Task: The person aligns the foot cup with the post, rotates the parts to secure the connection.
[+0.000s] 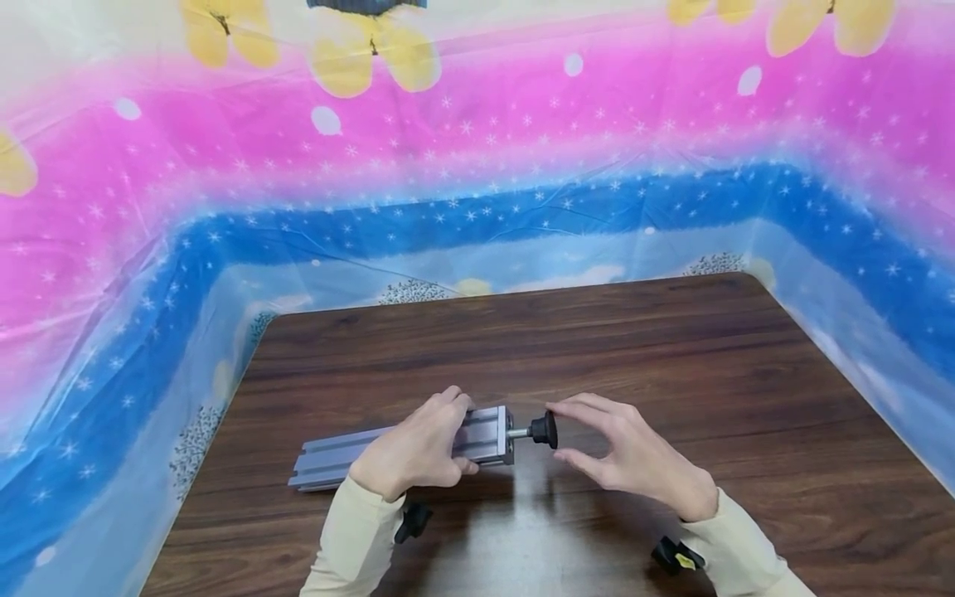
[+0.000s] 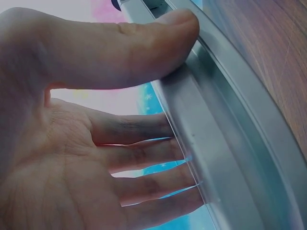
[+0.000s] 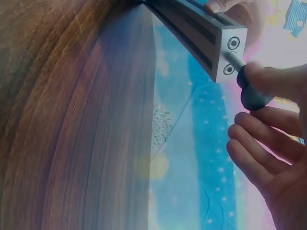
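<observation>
A silver aluminium profile [image 1: 343, 458] with grooves along its length lies lengthwise above the wooden table. My left hand [image 1: 418, 444] grips it near its right end, thumb on the near side and fingers on the far side. In the left wrist view the thumb [image 2: 177, 38] presses on its grooved face. From the profile's end plate [image 3: 232, 52], which has two socket-head bolts, sticks out a black knob screw [image 1: 545, 429] with part of its metal thread showing. My right hand [image 1: 634, 452] pinches the knob [image 3: 254, 98] between thumb and index finger; the other fingers are spread loosely.
The dark wooden table [image 1: 597, 340] extends on all sides of the hands. A pink and blue patterned cloth [image 1: 462, 166] hangs behind and beside it. Black straps with small devices [image 1: 675, 554] sit at both wrists.
</observation>
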`<state>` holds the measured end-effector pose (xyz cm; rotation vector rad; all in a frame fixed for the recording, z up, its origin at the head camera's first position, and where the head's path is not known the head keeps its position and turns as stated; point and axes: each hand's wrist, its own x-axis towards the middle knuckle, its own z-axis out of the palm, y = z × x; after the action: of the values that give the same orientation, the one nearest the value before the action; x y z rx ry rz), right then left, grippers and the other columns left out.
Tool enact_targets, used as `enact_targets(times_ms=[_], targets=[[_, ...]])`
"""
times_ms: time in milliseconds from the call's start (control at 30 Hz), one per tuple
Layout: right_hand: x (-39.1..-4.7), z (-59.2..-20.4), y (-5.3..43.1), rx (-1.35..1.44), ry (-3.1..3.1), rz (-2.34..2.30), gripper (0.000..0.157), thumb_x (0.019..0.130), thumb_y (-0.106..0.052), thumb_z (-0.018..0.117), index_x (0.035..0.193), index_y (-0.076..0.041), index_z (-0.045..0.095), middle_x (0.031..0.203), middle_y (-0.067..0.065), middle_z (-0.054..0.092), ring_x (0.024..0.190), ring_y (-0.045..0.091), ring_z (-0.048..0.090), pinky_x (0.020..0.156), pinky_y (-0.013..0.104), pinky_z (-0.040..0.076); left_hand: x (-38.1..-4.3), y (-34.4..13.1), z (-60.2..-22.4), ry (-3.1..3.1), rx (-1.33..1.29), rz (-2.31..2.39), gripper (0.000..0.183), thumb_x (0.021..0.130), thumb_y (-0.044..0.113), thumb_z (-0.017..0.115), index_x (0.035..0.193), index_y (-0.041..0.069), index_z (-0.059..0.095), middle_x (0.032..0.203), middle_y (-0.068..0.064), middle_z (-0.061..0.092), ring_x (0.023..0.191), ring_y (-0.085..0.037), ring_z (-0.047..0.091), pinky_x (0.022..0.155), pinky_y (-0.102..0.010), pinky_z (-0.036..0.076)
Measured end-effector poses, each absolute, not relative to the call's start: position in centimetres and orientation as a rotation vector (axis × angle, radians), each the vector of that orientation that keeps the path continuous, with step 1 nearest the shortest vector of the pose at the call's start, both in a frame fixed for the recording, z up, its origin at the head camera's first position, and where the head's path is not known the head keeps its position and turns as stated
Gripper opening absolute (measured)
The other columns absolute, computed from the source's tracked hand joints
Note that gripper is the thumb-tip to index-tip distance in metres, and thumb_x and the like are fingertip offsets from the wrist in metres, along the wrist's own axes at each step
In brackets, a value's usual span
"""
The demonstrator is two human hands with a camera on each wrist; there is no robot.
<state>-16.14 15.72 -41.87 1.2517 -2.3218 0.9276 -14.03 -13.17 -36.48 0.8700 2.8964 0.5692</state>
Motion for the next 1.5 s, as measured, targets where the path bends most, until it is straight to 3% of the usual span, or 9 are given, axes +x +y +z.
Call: enact_targets(times_ms=[367, 633, 733, 900, 967, 1167, 1367, 1467, 1500], targets=[[-16.1, -42.1, 15.2, 1.225, -2.405, 1.007, 0.005, 0.092, -0.022, 0.074, 0.095, -0.023, 0.07, 0.09, -0.013, 0.072, 0.082, -0.001, 0.067, 0.073, 0.022, 0.056, -13.6, -13.0, -36.6, 2.875, 0.85, 0.578, 0.041, 0.075, 0.012, 0.085, 0.104, -0.002, 0.059, 0.09, -0.005, 0.047, 0.078, -0.018, 0.043, 0.07, -0.032, 0.04], [-16.1, -41.9, 15.1, 1.195, -2.428, 1.007, 0.018, 0.096, -0.023, 0.07, 0.08, -0.028, 0.063, 0.073, -0.019, 0.06, 0.064, -0.006, 0.051, 0.057, 0.019, 0.048, -13.6, -12.9, -36.4, 2.89, 0.853, 0.568, 0.043, 0.074, 0.012, 0.085, 0.105, -0.002, 0.059, 0.091, -0.005, 0.048, 0.079, -0.019, 0.043, 0.07, -0.033, 0.041], [-15.9, -41.8, 15.5, 1.163, -2.435, 0.998, 0.006, 0.092, -0.025, 0.075, 0.091, -0.023, 0.069, 0.083, -0.014, 0.067, 0.074, -0.002, 0.062, 0.067, 0.024, 0.055, -13.7, -12.9, -36.4, 2.89, 0.874, 0.556, 0.045, 0.075, 0.013, 0.085, 0.108, -0.003, 0.059, 0.093, -0.006, 0.049, 0.08, -0.019, 0.043, 0.071, -0.033, 0.041], [-15.8, -41.4, 16.0, 1.196, -2.331, 0.95, 0.051, 0.081, -0.024, 0.085, 0.127, -0.01, 0.067, 0.119, 0.003, 0.071, 0.109, 0.016, 0.069, 0.095, 0.024, 0.052, -13.8, -13.0, -36.2, 2.89, 0.888, 0.55, 0.046, 0.076, 0.014, 0.085, 0.11, -0.004, 0.059, 0.095, -0.007, 0.05, 0.081, -0.019, 0.044, 0.074, -0.034, 0.042], [-15.8, -41.2, 16.0, 1.244, -2.282, 0.943, 0.057, 0.08, -0.019, 0.086, 0.132, -0.009, 0.064, 0.125, 0.006, 0.069, 0.114, 0.018, 0.068, 0.1, 0.019, 0.048, -13.8, -13.1, -36.1, 2.894, 0.874, 0.556, 0.047, 0.075, 0.014, 0.085, 0.11, -0.005, 0.059, 0.095, -0.007, 0.051, 0.081, -0.019, 0.044, 0.074, -0.035, 0.042], [-16.1, -40.9, 15.5, 1.265, -2.269, 0.927, 0.047, 0.084, -0.017, 0.082, 0.127, -0.008, 0.068, 0.12, 0.004, 0.072, 0.11, 0.017, 0.07, 0.096, 0.022, 0.052, -13.8, -13.3, -36.2, 2.896, 0.839, 0.58, 0.048, 0.075, 0.013, 0.086, 0.11, -0.005, 0.059, 0.095, -0.007, 0.051, 0.081, -0.019, 0.045, 0.073, -0.034, 0.043], [-16.4, -41.3, 15.1, 1.222, -2.346, 0.961, 0.017, 0.092, -0.022, 0.075, 0.107, -0.015, 0.073, 0.1, -0.006, 0.073, 0.092, 0.008, 0.071, 0.08, 0.034, 0.059, -13.8, -13.4, -36.3, 2.898, 0.86, 0.578, 0.043, 0.075, 0.013, 0.085, 0.106, -0.003, 0.059, 0.092, -0.005, 0.049, 0.079, -0.018, 0.044, 0.072, -0.033, 0.042], [-16.5, -41.6, 14.9, 1.207, -2.373, 0.994, 0.002, 0.096, -0.022, 0.071, 0.094, -0.023, 0.071, 0.089, -0.014, 0.069, 0.08, 0.0, 0.066, 0.071, 0.027, 0.057, -13.8, -13.4, -36.4, 2.896, 0.868, 0.574, 0.04, 0.075, 0.012, 0.085, 0.102, -0.001, 0.059, 0.09, -0.004, 0.047, 0.078, -0.018, 0.043, 0.071, -0.033, 0.041], [-16.5, -41.6, 14.8, 1.204, -2.376, 1.003, 0.008, 0.096, -0.021, 0.069, 0.089, -0.024, 0.069, 0.084, -0.016, 0.067, 0.076, -0.003, 0.063, 0.068, 0.024, 0.055, -13.8, -13.3, -36.4, 2.898, 0.872, 0.572, 0.04, 0.074, 0.012, 0.085, 0.101, -0.001, 0.058, 0.089, -0.004, 0.047, 0.078, -0.018, 0.043, 0.071, -0.033, 0.041]])
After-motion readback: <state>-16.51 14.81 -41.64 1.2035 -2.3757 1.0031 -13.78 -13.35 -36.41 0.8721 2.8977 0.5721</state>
